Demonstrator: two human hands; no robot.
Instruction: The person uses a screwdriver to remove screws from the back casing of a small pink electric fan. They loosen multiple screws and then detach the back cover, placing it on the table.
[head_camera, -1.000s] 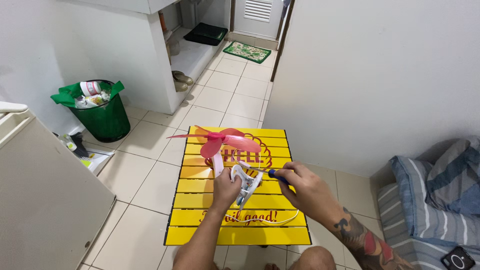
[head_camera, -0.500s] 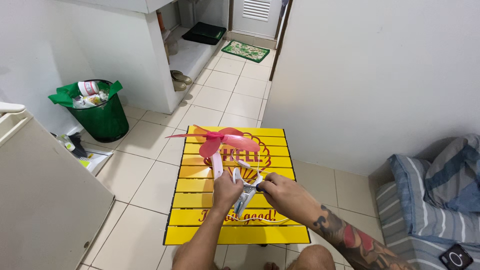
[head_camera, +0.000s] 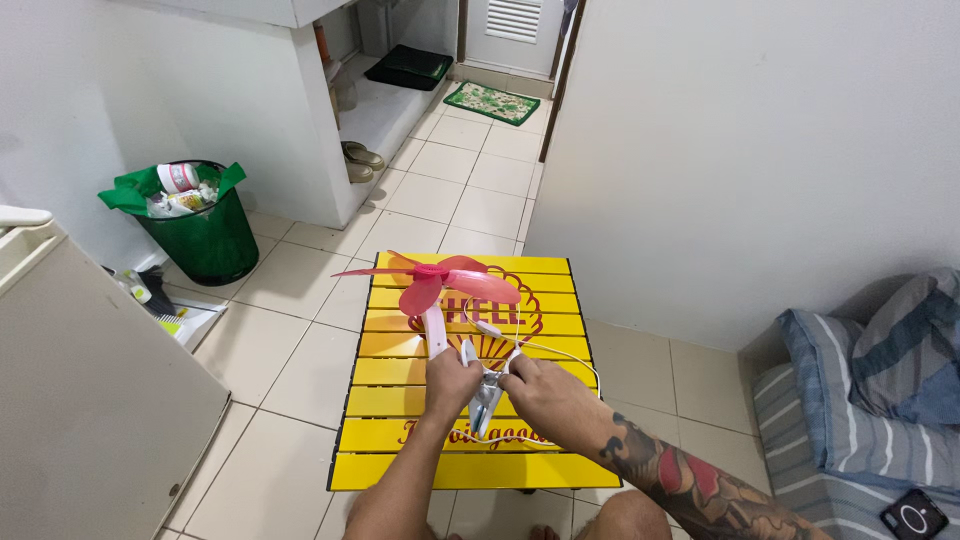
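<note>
While the left hand (head_camera: 452, 378) grips the fan (head_camera: 440, 300) base, fingers shut round it, blades beyond the knuckles over the table (head_camera: 560, 468), the right hand (head_camera: 545, 392) closes at the base w/ what's prob. a screwdriver, hidden, so next needs steady alignment.

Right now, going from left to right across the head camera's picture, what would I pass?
Green rubbish bin → pink fan blades → left hand → right hand → striped cushion → black device.
</note>
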